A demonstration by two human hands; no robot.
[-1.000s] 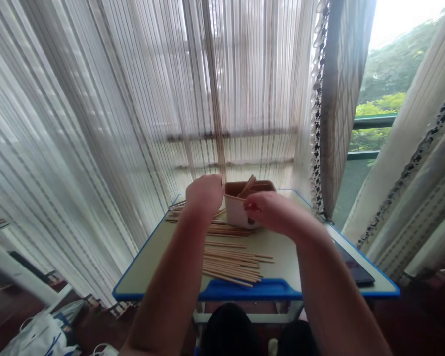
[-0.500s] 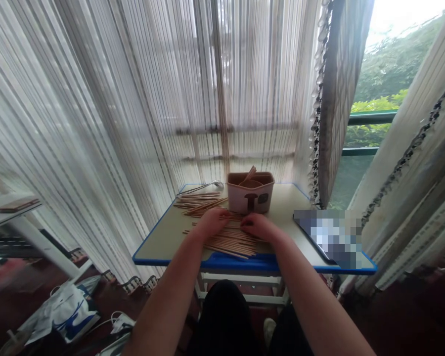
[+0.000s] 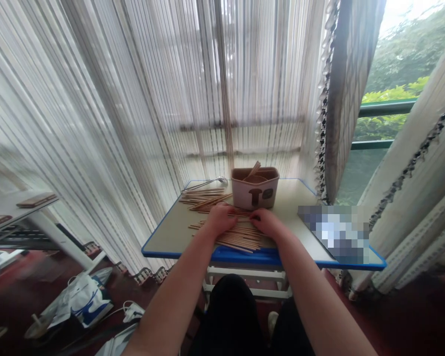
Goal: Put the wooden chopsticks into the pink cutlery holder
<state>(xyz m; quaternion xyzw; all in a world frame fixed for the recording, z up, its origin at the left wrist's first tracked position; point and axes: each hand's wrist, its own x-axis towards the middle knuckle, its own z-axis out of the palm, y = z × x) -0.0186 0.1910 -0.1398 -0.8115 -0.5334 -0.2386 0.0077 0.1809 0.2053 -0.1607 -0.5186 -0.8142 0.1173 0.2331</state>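
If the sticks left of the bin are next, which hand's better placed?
Likely the left hand: close beside those sticks; the right hand sits farther over, in front of the bin.

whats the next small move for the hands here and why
Perhaps ease the left hand and right hand toward each other to gather the thin sticks between them: both hands are low over the table, and the sticks lie loose and spread out.

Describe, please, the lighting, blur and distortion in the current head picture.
Head view: daylight glows through the curtain, with the sky nearly washed out; head view: the left hand, right hand and thin sticks look slightly soft; head view: curtain folds splay outward, suggesting wide-angle distortion; head view: a pixelated patch hides detail at right.
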